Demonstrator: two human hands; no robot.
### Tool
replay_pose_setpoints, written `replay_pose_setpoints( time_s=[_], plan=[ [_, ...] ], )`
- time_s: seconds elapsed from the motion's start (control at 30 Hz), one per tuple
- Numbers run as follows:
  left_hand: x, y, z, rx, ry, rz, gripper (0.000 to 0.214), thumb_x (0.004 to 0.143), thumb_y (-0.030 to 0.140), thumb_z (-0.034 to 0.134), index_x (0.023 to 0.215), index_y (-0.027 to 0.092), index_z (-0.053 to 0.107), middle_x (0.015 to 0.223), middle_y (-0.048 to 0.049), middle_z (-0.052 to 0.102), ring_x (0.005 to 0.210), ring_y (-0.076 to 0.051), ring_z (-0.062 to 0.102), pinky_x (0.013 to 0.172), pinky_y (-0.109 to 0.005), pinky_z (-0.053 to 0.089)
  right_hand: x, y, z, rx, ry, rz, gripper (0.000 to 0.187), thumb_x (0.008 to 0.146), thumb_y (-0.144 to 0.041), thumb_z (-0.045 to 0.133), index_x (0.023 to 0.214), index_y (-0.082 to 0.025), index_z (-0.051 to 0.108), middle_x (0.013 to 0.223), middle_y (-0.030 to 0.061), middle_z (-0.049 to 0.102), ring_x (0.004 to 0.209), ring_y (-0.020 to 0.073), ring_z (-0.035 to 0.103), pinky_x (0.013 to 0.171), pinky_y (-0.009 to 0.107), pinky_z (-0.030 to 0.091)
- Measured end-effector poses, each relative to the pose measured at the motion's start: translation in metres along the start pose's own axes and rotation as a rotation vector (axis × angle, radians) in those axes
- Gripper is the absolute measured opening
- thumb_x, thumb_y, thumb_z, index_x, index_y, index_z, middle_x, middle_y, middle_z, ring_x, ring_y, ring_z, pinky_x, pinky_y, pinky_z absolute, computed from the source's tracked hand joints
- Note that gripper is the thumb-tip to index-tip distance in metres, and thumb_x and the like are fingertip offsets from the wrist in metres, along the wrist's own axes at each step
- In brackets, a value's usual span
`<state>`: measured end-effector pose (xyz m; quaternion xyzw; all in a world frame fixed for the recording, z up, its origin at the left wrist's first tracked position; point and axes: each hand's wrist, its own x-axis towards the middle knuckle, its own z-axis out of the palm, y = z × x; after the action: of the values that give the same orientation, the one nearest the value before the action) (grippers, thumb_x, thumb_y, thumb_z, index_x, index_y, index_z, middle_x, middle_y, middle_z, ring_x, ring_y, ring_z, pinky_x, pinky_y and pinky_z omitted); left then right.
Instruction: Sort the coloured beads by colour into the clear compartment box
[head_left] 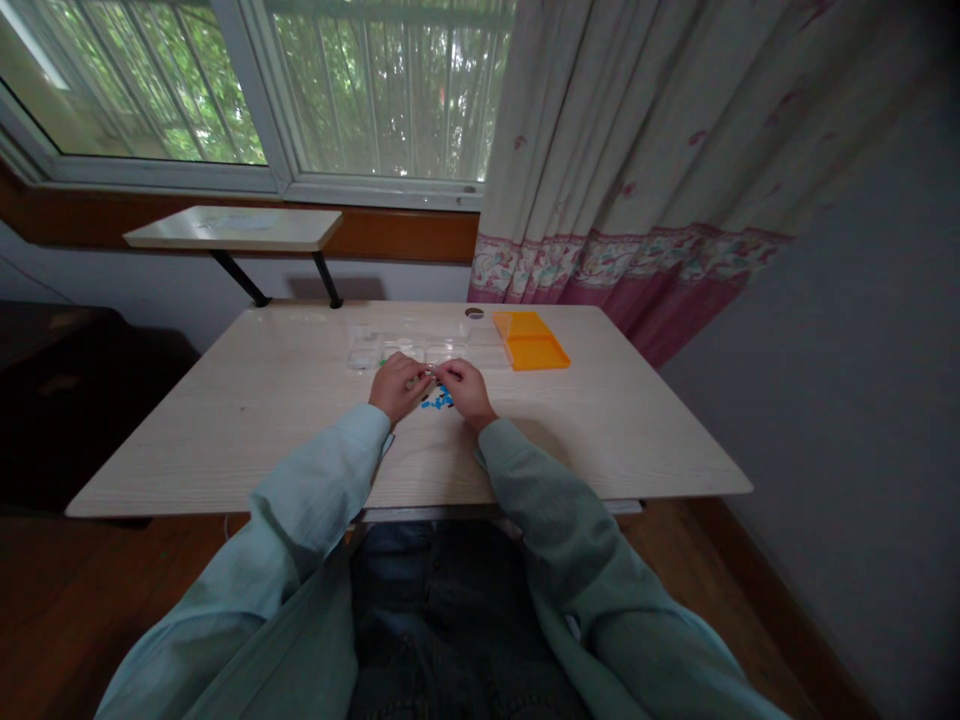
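Note:
My left hand (399, 385) and my right hand (465, 388) meet fingertip to fingertip above the desk, both closed in a pinch. Something tiny and pale shows between the fingertips, too small to name. Right beneath them lies a loose cluster of small blue pieces (439, 398) with a few black bits among them. Just beyond my hands stands a clear plastic compartment box (364, 355), where a bit of green shows near my left hand. An orange plastic case (536, 350) lies on the desk to the right of it.
The light wooden desk (300, 420) has a round cable hole (474, 313) near its back edge. A small raised shelf (240, 228) on black legs stands at the back left. Behind are a window (390, 90) and a long curtain (600, 150); a wall (825, 380) is on the right.

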<state>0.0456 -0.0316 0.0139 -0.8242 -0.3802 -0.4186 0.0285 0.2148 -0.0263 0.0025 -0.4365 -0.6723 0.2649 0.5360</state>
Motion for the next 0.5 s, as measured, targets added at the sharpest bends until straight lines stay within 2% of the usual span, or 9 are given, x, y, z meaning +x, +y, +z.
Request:
replay_pose_setpoints(
  time_s=[0.2, 0.3, 0.43, 0.5],
  plan=[
    [0.000, -0.004, -0.001, -0.019, 0.007, -0.023, 0.024, 0.090, 0.037, 0.050, 0.098, 0.024, 0.069, 0.082, -0.0038, 0.068, 0.079, -0.018, 0.054, 0.078, -0.035, 0.043, 0.001, -0.003, -0.003, -0.115, -0.042, -0.087, 0.032, 0.090, -0.041, 0.049, 0.077, -0.021, 0.070, 0.075, 0.0018, 0.064, 0.077, 0.0143, 0.057, 0.077, 0.027, 0.044],
    [0.001, -0.007, -0.005, 0.039, 0.061, -0.131, 0.027, 0.091, 0.039, 0.048, 0.100, 0.025, 0.069, 0.083, -0.0048, 0.065, 0.085, -0.020, 0.053, 0.082, -0.038, 0.041, -0.002, -0.006, -0.003, -0.297, -0.080, -0.118, 0.030, 0.092, -0.038, 0.048, 0.084, -0.021, 0.072, 0.081, 0.0034, 0.065, 0.083, 0.0160, 0.055, 0.083, 0.030, 0.040],
    [-0.001, -0.019, -0.009, 0.173, 0.182, -0.329, 0.030, 0.091, 0.041, 0.047, 0.092, 0.024, 0.072, 0.085, -0.0074, 0.060, 0.090, -0.023, 0.049, 0.085, -0.042, 0.039, -0.008, -0.010, -0.002, -0.560, -0.210, -0.141, 0.020, 0.087, -0.036, 0.058, 0.095, -0.025, 0.072, 0.091, 0.0048, 0.064, 0.094, 0.0200, 0.049, 0.086, 0.033, 0.034],
    [-0.002, -0.025, -0.010, 0.213, 0.220, -0.384, 0.030, 0.091, 0.039, 0.046, 0.089, 0.024, 0.071, 0.084, -0.0080, 0.058, 0.089, -0.023, 0.048, 0.084, -0.043, 0.039, -0.010, -0.013, -0.001, -0.630, -0.261, -0.156, 0.018, 0.085, -0.034, 0.060, 0.099, -0.028, 0.071, 0.096, 0.0049, 0.062, 0.099, 0.0214, 0.046, 0.085, 0.034, 0.033]
  ],
)
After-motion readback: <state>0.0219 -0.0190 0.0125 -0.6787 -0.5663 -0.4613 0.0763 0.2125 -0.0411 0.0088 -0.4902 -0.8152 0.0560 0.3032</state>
